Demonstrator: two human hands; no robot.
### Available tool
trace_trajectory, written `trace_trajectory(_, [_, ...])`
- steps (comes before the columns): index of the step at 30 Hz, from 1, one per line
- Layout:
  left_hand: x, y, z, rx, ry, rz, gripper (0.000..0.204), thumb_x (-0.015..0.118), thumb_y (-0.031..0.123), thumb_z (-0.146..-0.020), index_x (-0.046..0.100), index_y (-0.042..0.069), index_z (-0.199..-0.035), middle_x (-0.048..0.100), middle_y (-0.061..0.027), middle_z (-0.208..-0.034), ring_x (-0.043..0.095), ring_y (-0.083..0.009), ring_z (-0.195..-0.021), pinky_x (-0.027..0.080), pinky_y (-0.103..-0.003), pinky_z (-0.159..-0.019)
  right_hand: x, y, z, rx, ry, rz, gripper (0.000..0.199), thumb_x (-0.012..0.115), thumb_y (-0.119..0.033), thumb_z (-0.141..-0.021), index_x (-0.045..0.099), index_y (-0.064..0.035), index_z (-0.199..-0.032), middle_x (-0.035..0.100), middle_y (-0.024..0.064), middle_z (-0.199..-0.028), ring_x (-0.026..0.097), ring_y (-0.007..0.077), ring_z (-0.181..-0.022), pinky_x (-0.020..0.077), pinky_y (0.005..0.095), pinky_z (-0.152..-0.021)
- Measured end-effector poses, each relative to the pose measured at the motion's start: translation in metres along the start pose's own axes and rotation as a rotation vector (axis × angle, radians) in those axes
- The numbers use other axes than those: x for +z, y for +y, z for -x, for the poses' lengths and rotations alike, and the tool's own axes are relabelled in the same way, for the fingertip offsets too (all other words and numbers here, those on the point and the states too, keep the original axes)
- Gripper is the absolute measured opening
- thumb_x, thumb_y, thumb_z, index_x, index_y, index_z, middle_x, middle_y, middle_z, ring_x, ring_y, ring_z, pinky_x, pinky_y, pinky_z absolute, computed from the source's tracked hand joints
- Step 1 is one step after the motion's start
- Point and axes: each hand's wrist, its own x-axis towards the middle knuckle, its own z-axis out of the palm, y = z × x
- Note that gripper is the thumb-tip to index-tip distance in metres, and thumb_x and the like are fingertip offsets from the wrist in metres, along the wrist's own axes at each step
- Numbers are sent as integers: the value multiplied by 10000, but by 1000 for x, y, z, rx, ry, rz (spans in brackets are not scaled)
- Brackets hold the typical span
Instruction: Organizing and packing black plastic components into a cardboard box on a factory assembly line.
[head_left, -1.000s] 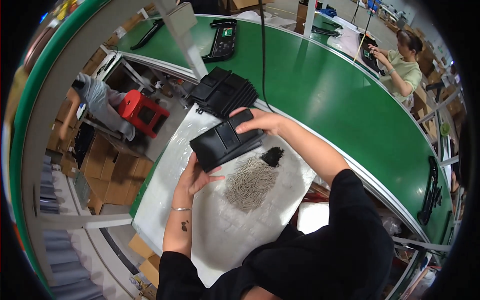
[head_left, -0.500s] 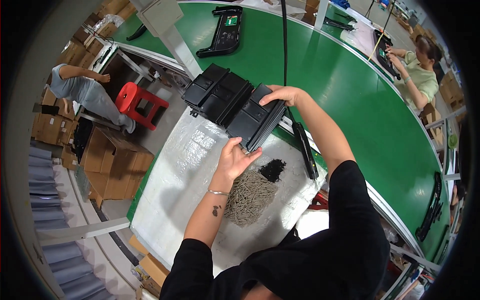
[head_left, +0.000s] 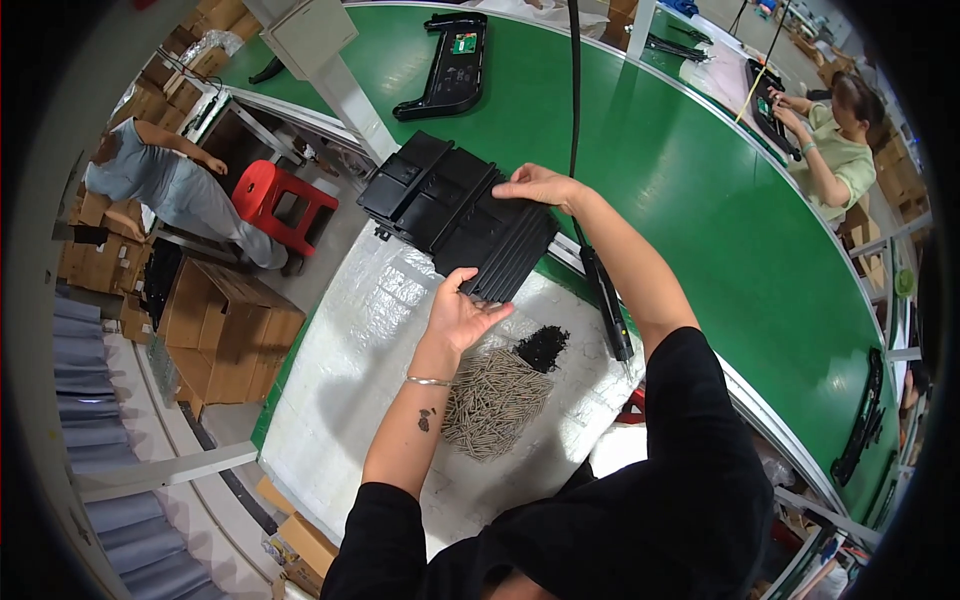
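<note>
A stack of flat black plastic panels (head_left: 508,248) lies tilted between my hands, its layered edges facing the lower right. My left hand (head_left: 455,318) grips its near end, the thumb at the upper corner and the other fingers stretched along the lower end. At the far end, my right hand (head_left: 545,188) is closed with thumb and fingers on the panels' edge; part of its grip is hidden. Against the left side sits another stack of black plastic panels (head_left: 420,190). Below my left hand are a heap of metallic screws (head_left: 492,405) and a small pile of black screws (head_left: 543,347).
A black electric screwdriver (head_left: 606,305) hangs by its cable to the right. The white padded worktop (head_left: 345,400) adjoins the green conveyor (head_left: 690,230), which carries a black housing (head_left: 445,75). A red stool (head_left: 285,205) and a person are at left; another person works at upper right.
The panels in my hands have shifted left against the other stack and tipped, showing more layered edges. My right hand has moved left with them. The person at left has moved slightly left.
</note>
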Motion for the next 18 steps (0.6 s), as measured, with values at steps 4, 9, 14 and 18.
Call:
trace_trajectory(4, [18, 6, 4, -75, 307, 50, 590, 595, 316, -748, 411, -37, -1184, 461, -192, -1174, 421, -310, -1099, 291, -522, -998, 3, -11, 26, 396, -4, -282, 947, 548, -686, -689, 315, -59, -1359, 248, 207, -1418, 199, 340, -1327, 181, 496, -1047])
trace_trajectory(9, [20, 0, -8, 102, 43, -91, 574, 574, 355, -767, 436, 12, -1206, 449, -203, -1234, 391, -339, -1154, 217, -528, -1021, 11, -8, 26, 341, -56, -170, 925, 517, -683, -706, 291, -94, -1383, 263, 157, -1430, 253, 342, -1307, 173, 558, -1016])
trace_trajectory(14, [1, 21, 5, 85, -113, -57, 741, 585, 381, -764, 289, 8, -1332, 307, -244, -1348, 324, -383, -1222, 228, -557, -1015, 25, -29, 34, 237, -48, -298, 817, 553, -602, -730, 407, -31, -1296, 430, 170, -1304, 427, 291, -1182, 287, 437, -974])
trace_trajectory(18, [-22, -9, 35, 163, 113, -155, 967, 620, 415, -770, -14, 49, -1401, 14, -252, -1435, 227, -423, -1277, 349, -561, -954, 25, 0, 56, -106, 560, 143, 813, 558, -538, -762, 425, 119, -1222, 483, 276, -1219, 474, 334, -1151, 341, 336, -986])
